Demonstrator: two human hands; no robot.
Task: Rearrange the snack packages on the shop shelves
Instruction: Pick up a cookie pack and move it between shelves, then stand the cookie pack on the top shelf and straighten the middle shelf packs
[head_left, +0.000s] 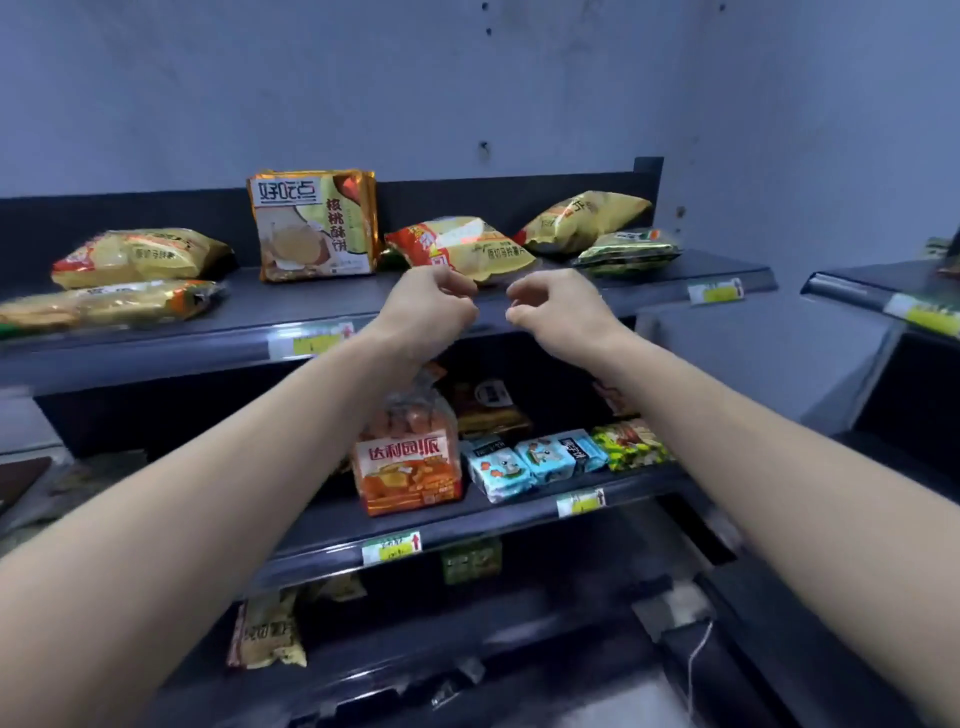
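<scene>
A yellow-and-red chip bag (467, 249) lies flat in the middle of the top shelf (291, 306). My left hand (428, 306) hovers just in front of its near edge, fingers curled in with nothing in them. My right hand (558, 306) hangs beside it to the right, thumb and fingers bent in a loose C, empty. Left of the bag stands an orange walnut-biscuit pack (314, 226). Two more yellow chip bags (135, 257) lie at the far left. Another yellow bag (584, 221) and a green pack (628, 252) lie at the right.
On the middle shelf (519, 519) stand an orange bread pack (408, 462), light-blue packs (535, 462) and a green-yellow pack (628, 444). A yellow bag (267, 631) sits on the lower shelf. Price tags line the shelf fronts. Another shelf unit (883, 296) adjoins at the right.
</scene>
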